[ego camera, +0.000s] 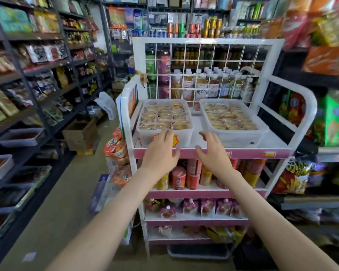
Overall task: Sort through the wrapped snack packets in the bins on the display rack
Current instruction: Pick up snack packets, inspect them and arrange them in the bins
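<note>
Two clear plastic bins stand side by side on the top shelf of a white and pink display rack (209, 152). The left bin (145, 132) and the right bin (262, 132) are each filled with several wrapped yellow snack packets (164, 117). My left hand (160, 151) reaches forward with relaxed, spread fingers, its fingertips in front of the left bin's front wall. My right hand (213, 151) is stretched out in front of the gap between the bins, fingers loosely spread. Neither hand holds anything.
The rack's lower shelves hold cups, pouches and packets. A wire grid panel (209, 71) backs the top shelf. Instant noodle bowls (115, 151) hang off the rack's left side. A cardboard box (80, 135) sits on the floor by the dark shelving at left.
</note>
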